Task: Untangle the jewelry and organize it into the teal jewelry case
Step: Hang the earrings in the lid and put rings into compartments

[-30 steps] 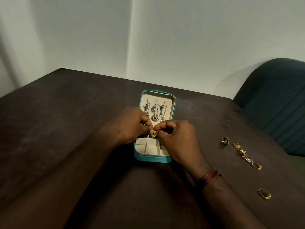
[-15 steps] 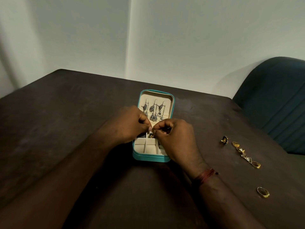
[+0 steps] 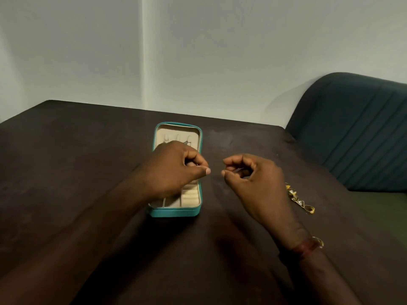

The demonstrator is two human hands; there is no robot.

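Note:
The teal jewelry case [image 3: 174, 213] lies open on the dark table, its cream lid holding silver drop earrings [image 3: 177, 138]. My left hand [image 3: 176, 170] hovers over the middle of the case with fingers curled and thumb pointing right, and I see nothing in it. My right hand [image 3: 253, 179] is right of the case, above the table, fingers curled with thumb near the index tip, and no jewelry shows in it. A tangled row of gold rings [image 3: 297, 199] lies right of that hand. One more gold ring [image 3: 318, 241] peeks out beside my right wrist.
The dark brown table [image 3: 66, 172] stretches left and toward me. A dark green padded chair [image 3: 352, 128] stands at the table's right edge. A pale wall rises behind the table's far edge.
My hands were pinching a small gold piece together over the case. They have parted: the right hand moved right off the case, and the gold piece is out of sight. The camera tilted up.

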